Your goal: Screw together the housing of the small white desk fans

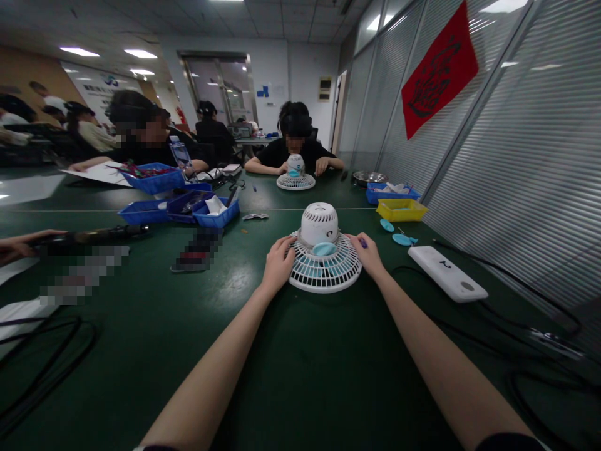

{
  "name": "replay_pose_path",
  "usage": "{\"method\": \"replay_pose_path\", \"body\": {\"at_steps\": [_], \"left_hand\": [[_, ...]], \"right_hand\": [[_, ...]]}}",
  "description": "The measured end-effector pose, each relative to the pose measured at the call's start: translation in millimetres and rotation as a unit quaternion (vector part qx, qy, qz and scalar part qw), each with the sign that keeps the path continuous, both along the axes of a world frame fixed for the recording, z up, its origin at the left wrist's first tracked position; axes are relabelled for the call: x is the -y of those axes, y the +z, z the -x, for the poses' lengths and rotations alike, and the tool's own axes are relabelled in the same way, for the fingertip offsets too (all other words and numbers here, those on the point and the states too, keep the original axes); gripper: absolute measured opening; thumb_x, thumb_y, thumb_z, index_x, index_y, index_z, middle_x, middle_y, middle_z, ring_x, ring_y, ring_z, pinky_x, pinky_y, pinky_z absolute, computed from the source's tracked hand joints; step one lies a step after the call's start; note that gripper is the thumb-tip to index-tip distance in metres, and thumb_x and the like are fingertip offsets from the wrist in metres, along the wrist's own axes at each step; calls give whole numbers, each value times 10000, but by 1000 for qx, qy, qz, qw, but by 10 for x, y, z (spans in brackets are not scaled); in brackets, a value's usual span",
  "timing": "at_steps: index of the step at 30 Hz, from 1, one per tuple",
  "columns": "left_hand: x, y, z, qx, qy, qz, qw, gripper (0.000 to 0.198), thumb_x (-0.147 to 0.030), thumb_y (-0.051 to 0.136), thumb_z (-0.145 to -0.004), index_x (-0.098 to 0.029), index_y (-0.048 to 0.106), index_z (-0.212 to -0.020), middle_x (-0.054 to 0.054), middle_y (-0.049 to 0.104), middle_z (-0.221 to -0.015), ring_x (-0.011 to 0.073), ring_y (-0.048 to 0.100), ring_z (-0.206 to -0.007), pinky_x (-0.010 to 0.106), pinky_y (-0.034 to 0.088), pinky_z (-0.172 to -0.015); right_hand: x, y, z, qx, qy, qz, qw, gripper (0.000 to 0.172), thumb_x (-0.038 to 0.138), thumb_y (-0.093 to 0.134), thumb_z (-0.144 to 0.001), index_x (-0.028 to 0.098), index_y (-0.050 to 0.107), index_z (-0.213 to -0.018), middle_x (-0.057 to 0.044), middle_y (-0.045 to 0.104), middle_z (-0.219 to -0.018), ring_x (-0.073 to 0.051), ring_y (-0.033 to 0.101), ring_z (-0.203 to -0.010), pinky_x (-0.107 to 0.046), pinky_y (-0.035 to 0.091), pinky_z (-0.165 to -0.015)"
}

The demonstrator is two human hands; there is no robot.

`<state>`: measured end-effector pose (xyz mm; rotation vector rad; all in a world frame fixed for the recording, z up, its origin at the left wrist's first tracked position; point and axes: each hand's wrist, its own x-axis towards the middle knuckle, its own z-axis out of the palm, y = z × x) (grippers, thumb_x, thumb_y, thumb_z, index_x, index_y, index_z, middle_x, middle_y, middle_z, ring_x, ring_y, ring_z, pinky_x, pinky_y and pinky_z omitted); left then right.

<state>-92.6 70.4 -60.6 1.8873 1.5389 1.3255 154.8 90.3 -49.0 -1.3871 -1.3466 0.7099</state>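
Bare forearms (225,360) are spanning the near stretch of the green table (305,382), and between the two hands a white fan (319,225) is sitting grille-down, its housing pointing up. The left hand (278,266) is touching one side of the grille and the right hand (370,254) the other; whether either is clamping firmly, I cannot tell. Uneven pushing could be sending the fan skidding, since the tabletop is looking smooth, and a small purple item (364,243) showing at the right hand could be slipping away under loosened fingers. Black cables (498,316) are trailing to the right, possibly snagging a sweeping elbow. Farther off, blue trays (218,220) and a yellow tray (401,215) are standing, a co-worker (270,153) is sitting opposite with a similar fan (295,181), and a red banner (444,69) is hanging before the blinds (539,156).
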Motion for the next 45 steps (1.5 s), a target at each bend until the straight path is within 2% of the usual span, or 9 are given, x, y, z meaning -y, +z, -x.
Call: {"method": "replay_pose_path", "body": {"at_steps": [5, 9, 28, 36, 45], "left_hand": [[-7, 5, -1, -1, -1, -1, 1000, 385, -196, 448, -866, -204, 707, -1152, 87, 650, -1318, 244, 573, -1270, 439, 394, -1153], [-13, -1, 2, -1, -1, 1, 1000, 386, -195, 453, -864, -206, 703, -1157, 79, 648, -1322, 238, 573, -1272, 430, 388, -1157], [-5, -15, 14, -1, -4, 1, 1000, 394, -225, 447, -872, -220, 696, -1178, 81, 644, -1329, 254, 561, -1285, 467, 388, -1154], [-17, -32, 10, 0, -1, -2, 1000, 387, -224, 443, -879, -242, 700, -1168, 65, 644, -1325, 239, 566, -1279, 455, 397, -1146], [-9, -15, 12, 0, -3, 0, 1000, 386, -219, 442, -877, -239, 700, -1164, 69, 647, -1324, 239, 565, -1284, 448, 396, -1149]], "right_hand": [[-19, -4, 5, 5, -7, -11, 1000, 296, 443, 584, -817, 246, 461, -634, -20, 622, -730, -212, 579, -812, -332, 471, -716], [-1, 14, 0, 7, -4, -4, 1000, 279, 426, 579, -824, 244, 476, -640, -13, 594, -694, -206, 574, -773, -327, 461, -685], [17, 16, -13, 7, 1, 1, 1000, 262, 416, 569, -838, 244, 488, -657, -20, 624, -721, -201, 582, -737, -319, 467, -631], [-2, 17, 5, 5, -3, -15, 1000, 266, 383, 563, -830, 243, 467, -627, -22, 660, -767, -194, 587, -775, -327, 475, -713], [11, 22, -4, 6, -4, -9, 1000, 284, 405, 576, -827, 245, 465, -621, -24, 630, -717, -206, 587, -758, -340, 467, -693]]}}
